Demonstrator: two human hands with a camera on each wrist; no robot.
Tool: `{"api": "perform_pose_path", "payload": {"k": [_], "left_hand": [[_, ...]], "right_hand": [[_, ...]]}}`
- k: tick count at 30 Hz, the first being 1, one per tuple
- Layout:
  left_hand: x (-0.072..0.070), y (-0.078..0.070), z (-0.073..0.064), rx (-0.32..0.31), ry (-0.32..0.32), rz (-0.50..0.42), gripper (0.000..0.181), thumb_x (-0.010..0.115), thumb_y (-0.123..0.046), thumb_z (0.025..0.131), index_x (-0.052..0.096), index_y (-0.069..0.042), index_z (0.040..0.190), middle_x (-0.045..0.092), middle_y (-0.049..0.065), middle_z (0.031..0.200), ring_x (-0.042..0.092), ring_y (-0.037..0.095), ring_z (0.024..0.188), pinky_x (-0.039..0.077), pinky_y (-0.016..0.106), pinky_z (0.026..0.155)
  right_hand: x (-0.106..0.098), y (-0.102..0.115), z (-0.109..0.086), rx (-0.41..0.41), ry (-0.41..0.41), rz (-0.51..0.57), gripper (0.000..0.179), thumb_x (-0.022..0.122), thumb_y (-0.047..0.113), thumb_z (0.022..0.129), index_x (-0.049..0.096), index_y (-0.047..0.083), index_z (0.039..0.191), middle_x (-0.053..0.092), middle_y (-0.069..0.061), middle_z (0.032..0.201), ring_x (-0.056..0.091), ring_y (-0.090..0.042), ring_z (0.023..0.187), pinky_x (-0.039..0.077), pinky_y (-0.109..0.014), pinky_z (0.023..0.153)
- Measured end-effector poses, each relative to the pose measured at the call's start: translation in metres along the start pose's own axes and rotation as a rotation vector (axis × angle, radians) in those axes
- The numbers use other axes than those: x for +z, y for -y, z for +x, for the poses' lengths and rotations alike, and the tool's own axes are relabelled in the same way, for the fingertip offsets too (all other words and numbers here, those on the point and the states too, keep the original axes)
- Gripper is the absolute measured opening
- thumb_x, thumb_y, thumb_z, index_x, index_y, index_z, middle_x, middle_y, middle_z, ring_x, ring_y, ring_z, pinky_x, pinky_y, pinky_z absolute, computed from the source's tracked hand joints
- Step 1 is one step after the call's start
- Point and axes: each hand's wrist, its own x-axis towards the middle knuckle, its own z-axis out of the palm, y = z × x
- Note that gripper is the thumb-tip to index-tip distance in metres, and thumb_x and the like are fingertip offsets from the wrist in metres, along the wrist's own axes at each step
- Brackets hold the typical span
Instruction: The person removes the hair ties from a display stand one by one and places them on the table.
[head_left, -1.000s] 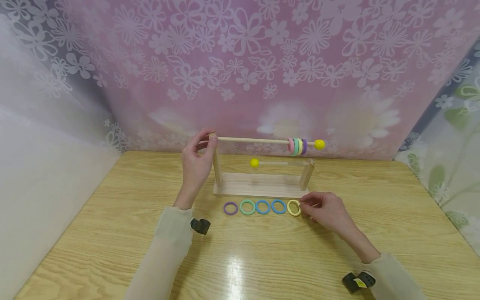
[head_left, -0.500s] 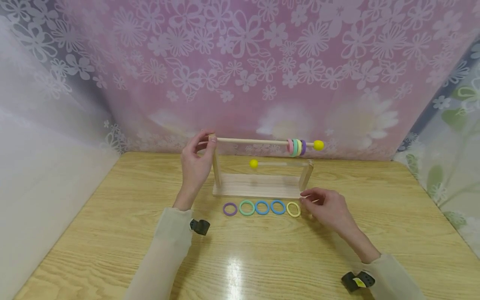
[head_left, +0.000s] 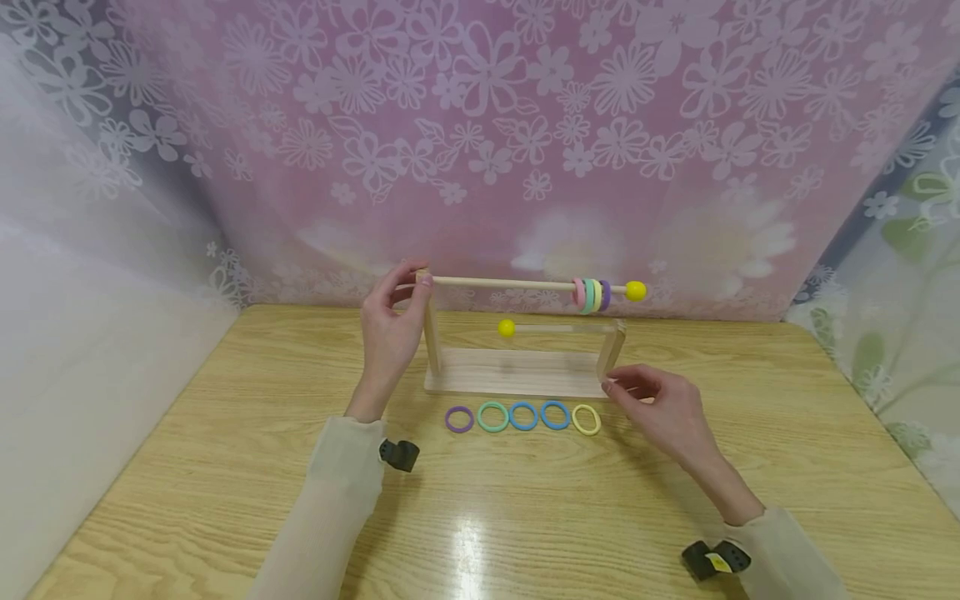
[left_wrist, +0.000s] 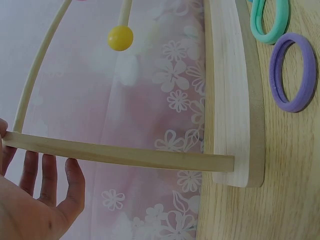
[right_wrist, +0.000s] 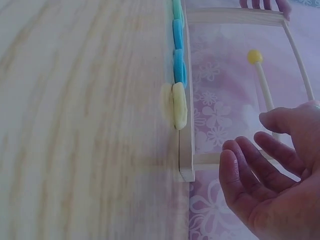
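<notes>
At the left, my left hand (head_left: pixel 393 315) grips the top of the left post (left_wrist: pixel 120 154) of a wooden rack, thumb in front and fingers behind. From that post a long rod (head_left: pixel 502 283) runs right, carrying pink, green, yellow and purple rings (head_left: pixel 591 295) near its yellow end ball (head_left: pixel 636 291). A shorter, lower rod with a yellow ball (right_wrist: pixel 255 56) points left from the right post (head_left: pixel 612 350). My right hand (head_left: pixel 663 410) hovers by the right end of the rack's base (head_left: pixel 517 373), fingers loosely bent, thumb apart from them, holding nothing.
In a row before the base lie a purple ring (head_left: pixel 459 419), a green ring (head_left: pixel 492 417), two blue rings (head_left: pixel 523 416) and a yellow ring (head_left: pixel 587 420), flat on the wooden table (head_left: pixel 540 508). A flowered pink curtain (head_left: pixel 480 167) hangs behind the table's far edge.
My right hand has left the yellow ring's edge and moved slightly up toward the right end of the base. The left hand keeps its grip on the post; the ring row lies as before.
</notes>
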Motion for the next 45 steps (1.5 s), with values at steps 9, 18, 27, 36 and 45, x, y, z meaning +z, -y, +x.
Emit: {"api": "perform_pose_path", "payload": {"k": [9, 18, 27, 36, 45], "left_hand": [[-0.005, 0.002, -0.001, 0.018, 0.012, -0.005, 0.023, 0.068, -0.026, 0.1, 0.074, -0.016, 0.12, 0.068, 0.009, 0.116, 0.069, 0.025, 0.103, 0.057, 0.024, 0.077], [-0.005, 0.002, -0.001, 0.034, 0.015, 0.007, 0.023, 0.067, -0.026, 0.1, 0.074, -0.017, 0.12, 0.068, 0.009, 0.116, 0.07, 0.025, 0.102, 0.057, 0.02, 0.074], [-0.004, 0.001, -0.001, 0.033, 0.006, -0.01, 0.022, 0.068, -0.023, 0.099, 0.074, -0.015, 0.119, 0.068, 0.009, 0.116, 0.07, 0.024, 0.101, 0.059, 0.026, 0.079], [-0.004, 0.001, -0.002, 0.051, 0.003, -0.022, 0.021, 0.067, -0.022, 0.1, 0.074, -0.014, 0.118, 0.068, 0.009, 0.115, 0.069, 0.022, 0.1, 0.058, 0.049, 0.087], [-0.004, 0.001, -0.002, 0.038, 0.002, -0.021, 0.021, 0.068, -0.024, 0.099, 0.075, -0.017, 0.118, 0.069, 0.008, 0.114, 0.07, 0.023, 0.1, 0.058, 0.022, 0.075]], "right_hand": [[-0.001, 0.008, 0.001, -0.026, -0.089, 0.037, 0.022, 0.074, 0.028, 0.095, 0.078, 0.011, 0.108, 0.079, -0.008, 0.095, 0.06, 0.013, 0.077, 0.051, -0.009, 0.066], [-0.002, 0.016, 0.007, -0.031, -0.171, 0.094, 0.02, 0.074, 0.026, 0.095, 0.078, 0.011, 0.107, 0.079, -0.01, 0.096, 0.06, 0.015, 0.079, 0.052, -0.008, 0.064], [-0.002, 0.027, 0.013, -0.04, -0.237, 0.144, 0.019, 0.075, 0.025, 0.094, 0.079, 0.01, 0.106, 0.079, -0.011, 0.098, 0.061, 0.013, 0.079, 0.051, -0.008, 0.063], [-0.004, 0.036, 0.02, -0.028, -0.281, 0.194, 0.019, 0.077, 0.024, 0.092, 0.08, 0.013, 0.107, 0.078, 0.005, 0.095, 0.063, 0.012, 0.081, 0.051, -0.007, 0.063], [-0.004, 0.043, 0.025, -0.052, -0.307, 0.209, 0.017, 0.076, 0.024, 0.093, 0.08, 0.012, 0.105, 0.078, -0.002, 0.095, 0.064, 0.01, 0.081, 0.051, -0.008, 0.063]]}}
